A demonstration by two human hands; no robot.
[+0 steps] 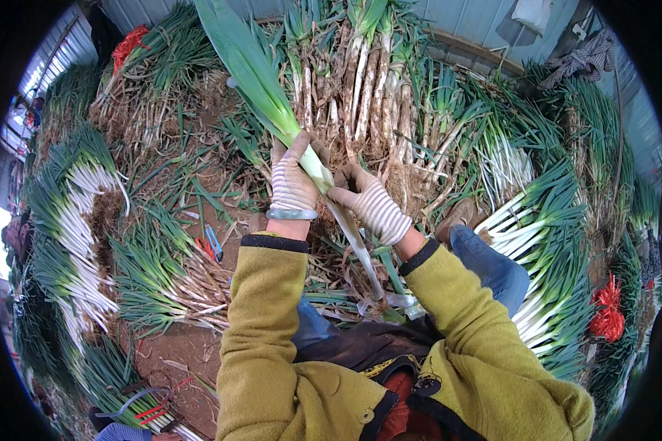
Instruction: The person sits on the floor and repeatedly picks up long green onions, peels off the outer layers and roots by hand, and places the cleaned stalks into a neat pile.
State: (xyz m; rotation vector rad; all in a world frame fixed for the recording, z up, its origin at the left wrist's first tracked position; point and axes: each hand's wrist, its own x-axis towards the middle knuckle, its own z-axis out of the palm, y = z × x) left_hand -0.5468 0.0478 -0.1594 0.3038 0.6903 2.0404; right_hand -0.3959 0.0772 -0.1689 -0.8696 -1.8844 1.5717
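Note:
A large green onion [310,158] slants across the middle of the view, broad green leaves at the upper left and white stem running down to the lower right. My left hand [293,176], in a striped work glove with a bracelet at the wrist, is wrapped around the stem just below the leaves. Lower on the same stem, the thumb and fingers of my right hand [372,205] pinch it; this hand wears a matching glove. The root end hangs over my lap, near pale peeled scraps [400,300].
Unpeeled onions with soil-brown stems [358,93] lie heaped ahead. Clean white-stemmed onions form rows at left [83,220] and right [535,248]. A blue-handled tool [214,242] rests on the dirt floor. Red twine [607,320] lies at right. Another person's sleeve [122,433] shows at lower left.

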